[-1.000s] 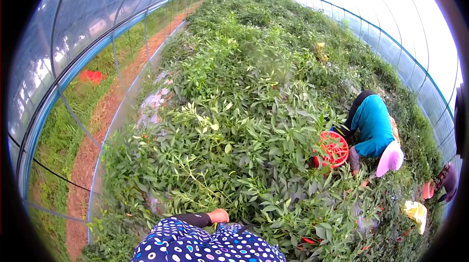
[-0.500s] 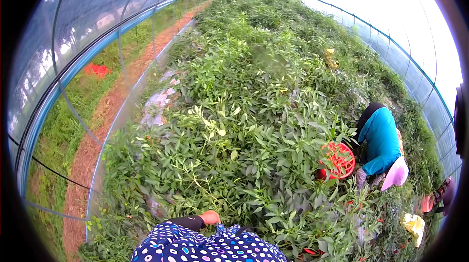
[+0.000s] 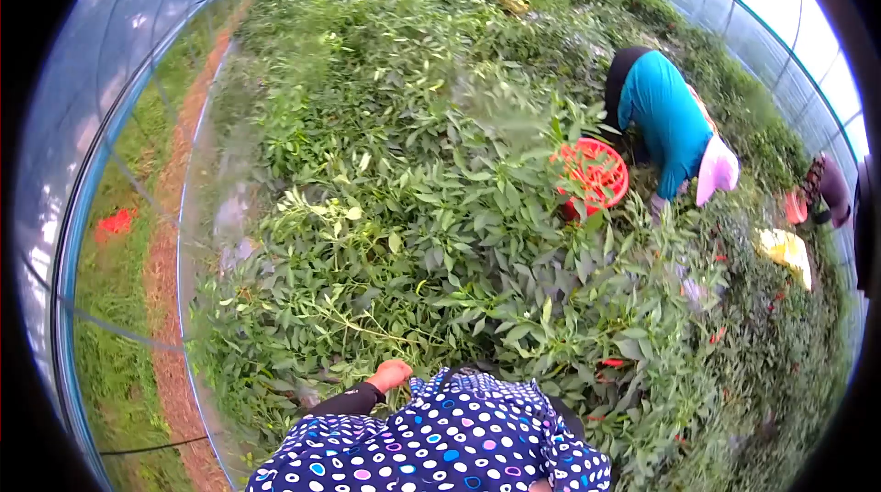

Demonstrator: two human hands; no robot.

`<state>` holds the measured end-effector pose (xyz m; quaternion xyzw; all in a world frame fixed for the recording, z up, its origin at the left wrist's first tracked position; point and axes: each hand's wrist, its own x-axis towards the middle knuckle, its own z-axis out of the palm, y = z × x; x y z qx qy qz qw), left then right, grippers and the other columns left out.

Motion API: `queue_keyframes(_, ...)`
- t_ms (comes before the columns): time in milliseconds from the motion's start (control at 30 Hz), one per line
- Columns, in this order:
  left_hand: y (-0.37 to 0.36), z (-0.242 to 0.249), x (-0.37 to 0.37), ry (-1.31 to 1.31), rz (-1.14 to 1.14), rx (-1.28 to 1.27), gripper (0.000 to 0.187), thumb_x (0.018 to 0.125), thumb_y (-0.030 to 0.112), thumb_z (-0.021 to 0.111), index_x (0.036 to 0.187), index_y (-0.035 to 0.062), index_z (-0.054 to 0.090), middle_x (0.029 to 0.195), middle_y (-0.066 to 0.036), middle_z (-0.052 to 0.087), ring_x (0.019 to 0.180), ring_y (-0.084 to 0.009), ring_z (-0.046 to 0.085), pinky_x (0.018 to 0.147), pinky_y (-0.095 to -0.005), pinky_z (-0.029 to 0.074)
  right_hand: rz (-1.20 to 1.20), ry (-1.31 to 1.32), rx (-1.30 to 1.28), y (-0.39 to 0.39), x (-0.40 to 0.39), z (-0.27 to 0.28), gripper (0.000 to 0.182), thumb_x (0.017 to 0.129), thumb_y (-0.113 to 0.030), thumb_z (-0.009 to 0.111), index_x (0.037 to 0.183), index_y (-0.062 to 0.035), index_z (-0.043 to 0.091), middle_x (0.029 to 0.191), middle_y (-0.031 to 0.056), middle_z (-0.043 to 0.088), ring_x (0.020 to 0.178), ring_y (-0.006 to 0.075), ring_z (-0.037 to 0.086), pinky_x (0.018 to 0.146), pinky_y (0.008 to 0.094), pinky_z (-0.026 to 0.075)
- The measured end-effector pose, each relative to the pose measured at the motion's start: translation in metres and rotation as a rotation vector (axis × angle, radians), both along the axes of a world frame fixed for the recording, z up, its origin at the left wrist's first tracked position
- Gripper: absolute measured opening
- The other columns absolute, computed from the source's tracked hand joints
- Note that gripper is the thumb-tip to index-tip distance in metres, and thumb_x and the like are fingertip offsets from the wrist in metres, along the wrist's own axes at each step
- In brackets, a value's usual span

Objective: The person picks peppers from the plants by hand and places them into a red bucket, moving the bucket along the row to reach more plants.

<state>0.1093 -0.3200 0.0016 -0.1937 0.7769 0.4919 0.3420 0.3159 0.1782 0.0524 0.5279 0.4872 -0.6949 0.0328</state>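
My left hand [image 3: 392,374] juts from a dark sleeve [image 3: 349,398], low over the leafy pepper plants [image 3: 413,308] and close to the edge of my blue dotted top [image 3: 440,441]. Its back and knuckles show as a small compact shape. The fingers are too small and turned away to tell what, if anything, they hold. A bent pale stem [image 3: 367,325] lies among the leaves just beyond it. On my right side only a bit of dark sleeve [image 3: 564,417] shows, and my right hand is out of sight. Red peppers [image 3: 615,363] hang among the leaves to the right.
A co-worker [image 3: 665,116] in a teal top and pink hat bends beside a red basket [image 3: 596,177] of red peppers. Another person [image 3: 829,189] is at the far right near a yellow-white sack [image 3: 785,256]. Greenhouse film and a brown path [image 3: 170,308] border the left.
My view has tilted down and swung right, so the plants, basket and co-worker sit further left and higher. My left hand stays near my top. More of the dotted top shows.
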Motion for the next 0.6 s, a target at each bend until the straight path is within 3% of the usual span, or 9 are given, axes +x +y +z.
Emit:
queue_keyframes(67, 0.022, 0.060, -0.017, -0.065, -0.019, -0.066, 0.010, 0.072, 0.005, 0.057, 0.079, 0.0013, 0.064, 0.071, -0.006, 0.062, 0.060, -0.0125, 0.057, 0.055, -0.0253, 0.047, -0.091, 0.027, 0.024, -0.008, 0.023, -0.010, 0.012, 0.085, -0.011, 0.046, 0.091, -0.0020, 0.052, 0.070, 0.0051, 0.055, 0.062, 0.0166, 0.055, 0.057, 0.0293, 0.048)
queue_keyframes(233, -0.023, -0.020, -0.031, -0.217, -0.142, -0.056, 0.015, 0.074, 0.005, 0.056, 0.086, -0.0008, 0.062, 0.072, -0.005, 0.061, 0.062, -0.0113, 0.055, 0.058, -0.0238, 0.045, -0.372, 0.018, 0.169, -0.018, 0.049, 0.005, 0.013, 0.085, -0.011, 0.048, 0.094, -0.0025, 0.049, 0.068, 0.0064, 0.055, 0.055, 0.0164, 0.055, 0.052, 0.0268, 0.047)
queue_keyframes(267, -0.021, -0.015, -0.039, -0.164, -0.262, -0.156, 0.015, 0.074, 0.005, 0.056, 0.088, -0.0009, 0.062, 0.073, -0.005, 0.062, 0.064, -0.0114, 0.056, 0.060, -0.0236, 0.045, -0.379, 0.041, 0.178, -0.015, 0.053, 0.007, 0.013, 0.085, -0.010, 0.047, 0.095, -0.0025, 0.049, 0.068, 0.0071, 0.055, 0.055, 0.0166, 0.056, 0.052, 0.0266, 0.047)
queue_keyframes(400, -0.021, 0.007, -0.067, -0.224, -0.183, 0.081, 0.017, 0.075, 0.005, 0.053, 0.088, -0.0004, 0.061, 0.075, -0.006, 0.062, 0.064, -0.0122, 0.057, 0.059, -0.0239, 0.046, -0.464, 0.029, 0.284, -0.009, 0.071, 0.003, 0.013, 0.085, -0.012, 0.049, 0.094, -0.0022, 0.051, 0.068, 0.0045, 0.055, 0.056, 0.0134, 0.054, 0.054, 0.0248, 0.048)
queue_keyframes(433, -0.001, 0.026, -0.072, -0.293, -0.122, -0.004, 0.017, 0.075, 0.006, 0.052, 0.088, -0.0001, 0.061, 0.074, -0.005, 0.061, 0.062, -0.0132, 0.058, 0.057, -0.0242, 0.046, -0.346, -0.013, 0.313, -0.002, 0.079, 0.001, 0.013, 0.086, -0.010, 0.048, 0.095, -0.0017, 0.051, 0.069, 0.0045, 0.055, 0.056, 0.0134, 0.054, 0.055, 0.0255, 0.050)
queue_keyframes(467, 0.021, 0.059, -0.080, -0.165, -0.303, -0.148, 0.019, 0.075, 0.007, 0.053, 0.090, 0.0007, 0.061, 0.075, -0.005, 0.061, 0.062, -0.0135, 0.059, 0.057, -0.0238, 0.046, -0.456, -0.030, 0.262, -0.001, 0.078, 0.001, 0.014, 0.086, -0.010, 0.047, 0.096, -0.0010, 0.051, 0.069, 0.0041, 0.054, 0.056, 0.0133, 0.053, 0.054, 0.0257, 0.049)
queue_keyframes(500, 0.031, 0.073, -0.083, -0.154, -0.239, -0.080, 0.018, 0.074, 0.008, 0.054, 0.089, 0.0015, 0.062, 0.075, -0.004, 0.062, 0.062, -0.0130, 0.059, 0.057, -0.0234, 0.047, -0.426, -0.025, 0.309, 0.000, 0.081, -0.004, 0.013, 0.087, -0.010, 0.045, 0.094, -0.0005, 0.051, 0.068, 0.0038, 0.053, 0.056, 0.0134, 0.053, 0.050, 0.0248, 0.048)
queue_keyframes(567, 0.031, 0.052, -0.088, -0.109, -0.212, -0.060, 0.017, 0.076, 0.008, 0.054, 0.089, -0.0002, 0.060, 0.076, -0.006, 0.061, 0.069, -0.0143, 0.059, 0.059, -0.0244, 0.048, -0.462, 0.001, 0.268, 0.009, 0.095, -0.026, 0.006, 0.084, -0.006, 0.044, 0.082, -0.0019, 0.048, 0.065, 0.0051, 0.054, 0.047, 0.0129, 0.048, 0.043, 0.0238, 0.042)
queue_keyframes(600, 0.038, 0.052, -0.089, -0.103, -0.174, -0.048, 0.015, 0.074, 0.011, 0.057, 0.084, 0.0046, 0.064, 0.072, -0.004, 0.062, 0.060, -0.0110, 0.057, 0.058, -0.0231, 0.047, -0.350, -0.096, 0.394, 0.010, 0.095, -0.023, 0.005, 0.083, -0.004, 0.044, 0.081, -0.0002, 0.047, 0.069, 0.0094, 0.057, 0.049, 0.0133, 0.049, 0.044, 0.0243, 0.043)
